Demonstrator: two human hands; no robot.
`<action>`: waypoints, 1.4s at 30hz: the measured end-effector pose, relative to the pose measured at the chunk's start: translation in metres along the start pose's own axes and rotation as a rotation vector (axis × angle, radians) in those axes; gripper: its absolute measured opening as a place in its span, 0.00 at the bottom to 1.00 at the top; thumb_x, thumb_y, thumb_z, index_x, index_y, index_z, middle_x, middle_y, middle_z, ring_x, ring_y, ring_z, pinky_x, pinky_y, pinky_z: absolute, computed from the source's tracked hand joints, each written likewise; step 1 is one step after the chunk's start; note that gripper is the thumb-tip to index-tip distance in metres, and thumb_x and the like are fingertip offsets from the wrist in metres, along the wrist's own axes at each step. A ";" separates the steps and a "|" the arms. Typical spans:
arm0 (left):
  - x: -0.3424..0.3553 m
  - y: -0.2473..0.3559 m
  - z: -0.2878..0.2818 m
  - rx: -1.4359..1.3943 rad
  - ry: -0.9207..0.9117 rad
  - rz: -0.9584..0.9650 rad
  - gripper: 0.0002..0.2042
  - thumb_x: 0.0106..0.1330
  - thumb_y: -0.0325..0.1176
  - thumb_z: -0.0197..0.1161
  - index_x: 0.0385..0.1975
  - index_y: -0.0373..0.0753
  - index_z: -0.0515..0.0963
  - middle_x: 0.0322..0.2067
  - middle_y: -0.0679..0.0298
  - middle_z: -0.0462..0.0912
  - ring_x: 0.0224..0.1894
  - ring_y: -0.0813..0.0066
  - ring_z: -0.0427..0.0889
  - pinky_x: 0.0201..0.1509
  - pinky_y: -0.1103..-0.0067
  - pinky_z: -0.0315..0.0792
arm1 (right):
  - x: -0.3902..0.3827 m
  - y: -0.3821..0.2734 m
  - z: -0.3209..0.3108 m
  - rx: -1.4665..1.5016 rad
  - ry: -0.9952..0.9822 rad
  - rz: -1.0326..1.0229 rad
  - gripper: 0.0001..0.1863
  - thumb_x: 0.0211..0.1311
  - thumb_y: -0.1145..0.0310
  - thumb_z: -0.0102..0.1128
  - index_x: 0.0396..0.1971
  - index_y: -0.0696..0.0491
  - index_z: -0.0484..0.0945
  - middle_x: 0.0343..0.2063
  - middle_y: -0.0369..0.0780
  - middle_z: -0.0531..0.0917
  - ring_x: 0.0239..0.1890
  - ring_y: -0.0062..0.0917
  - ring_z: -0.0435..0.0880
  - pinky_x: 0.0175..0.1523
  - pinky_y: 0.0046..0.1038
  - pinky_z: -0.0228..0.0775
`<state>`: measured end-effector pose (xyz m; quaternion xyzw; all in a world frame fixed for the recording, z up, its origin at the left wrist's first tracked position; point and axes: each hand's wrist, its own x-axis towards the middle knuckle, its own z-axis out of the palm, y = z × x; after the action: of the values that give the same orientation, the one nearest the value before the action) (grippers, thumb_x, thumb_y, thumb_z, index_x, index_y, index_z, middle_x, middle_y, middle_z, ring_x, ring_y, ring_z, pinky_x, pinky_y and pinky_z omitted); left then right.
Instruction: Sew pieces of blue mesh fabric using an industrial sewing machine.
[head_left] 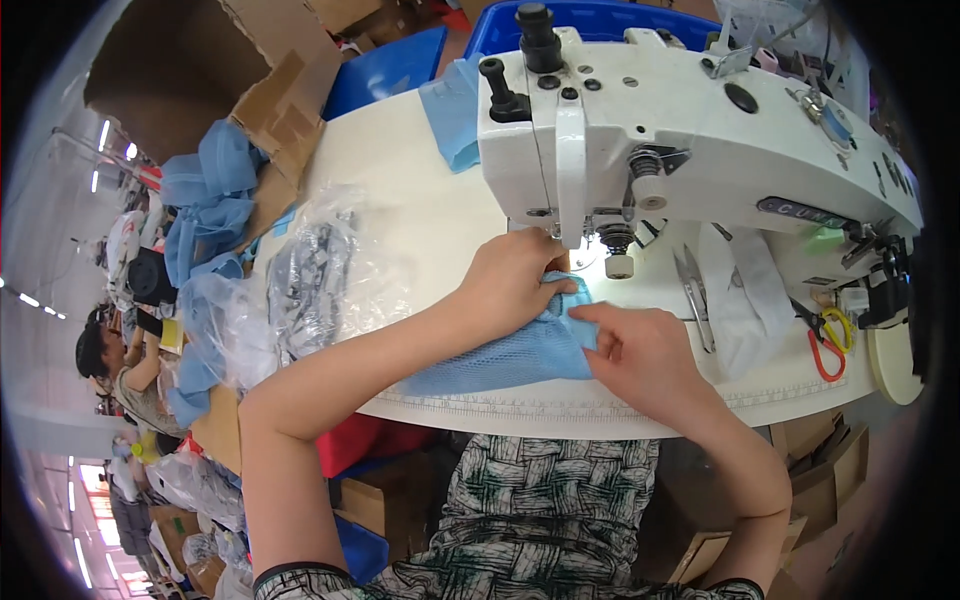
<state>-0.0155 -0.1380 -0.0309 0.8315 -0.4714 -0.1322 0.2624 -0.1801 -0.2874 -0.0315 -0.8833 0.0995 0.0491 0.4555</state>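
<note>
A piece of light-blue mesh fabric (500, 362) lies on the sewing table, its upper end close to the lit needle area of a white sewing machine (600, 100). My left hand (512, 282) is closed on the fabric's upper edge, thumb on top, its fingertips partly hidden beside the presser foot. Slightly lower and to the right, my right hand (640, 355) pinches the fabric's right edge between thumb and bent fingers. A folded blue-white edge shows between the two hands.
Right of the needle lie metal tweezers (692, 290), a white cloth strip (745, 295) and red-and-yellow-handled scissors (828, 340). A clear plastic bag (330, 270) rests on the left. Beyond are a cardboard box (285, 120), heaped blue mesh (210, 190) and a blue bin (590, 25). Another person (135, 370) sits far left.
</note>
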 end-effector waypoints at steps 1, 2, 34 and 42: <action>0.002 0.001 0.000 -0.031 0.003 -0.010 0.11 0.57 0.33 0.75 0.34 0.36 0.82 0.32 0.53 0.85 0.38 0.52 0.86 0.43 0.64 0.78 | 0.000 0.004 0.003 -0.173 0.115 -0.232 0.16 0.52 0.70 0.72 0.44 0.53 0.85 0.39 0.38 0.85 0.37 0.33 0.84 0.35 0.33 0.74; 0.004 0.000 0.000 -0.042 -0.001 -0.010 0.11 0.57 0.33 0.75 0.34 0.36 0.82 0.32 0.53 0.85 0.38 0.52 0.86 0.43 0.64 0.78 | 0.000 0.008 0.007 -0.346 0.227 -0.467 0.19 0.51 0.70 0.72 0.46 0.52 0.85 0.47 0.38 0.85 0.46 0.32 0.83 0.39 0.32 0.74; -0.065 -0.011 -0.010 0.133 0.207 0.346 0.10 0.67 0.37 0.70 0.23 0.45 0.82 0.36 0.76 0.84 0.63 0.66 0.81 0.76 0.38 0.24 | 0.014 0.013 0.014 -0.113 0.177 -0.420 0.10 0.48 0.73 0.72 0.33 0.48 0.88 0.51 0.31 0.85 0.54 0.30 0.81 0.57 0.36 0.67; -0.059 -0.020 0.007 0.209 0.190 0.290 0.06 0.66 0.35 0.70 0.40 0.46 0.86 0.42 0.72 0.82 0.67 0.62 0.75 0.77 0.41 0.39 | 0.024 0.013 0.008 -0.003 0.126 -0.358 0.07 0.51 0.71 0.73 0.31 0.50 0.84 0.45 0.35 0.86 0.50 0.33 0.83 0.51 0.36 0.73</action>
<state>-0.0352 -0.0813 -0.0502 0.7863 -0.5705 0.0355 0.2343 -0.1593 -0.2917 -0.0508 -0.8889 -0.0310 -0.0881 0.4484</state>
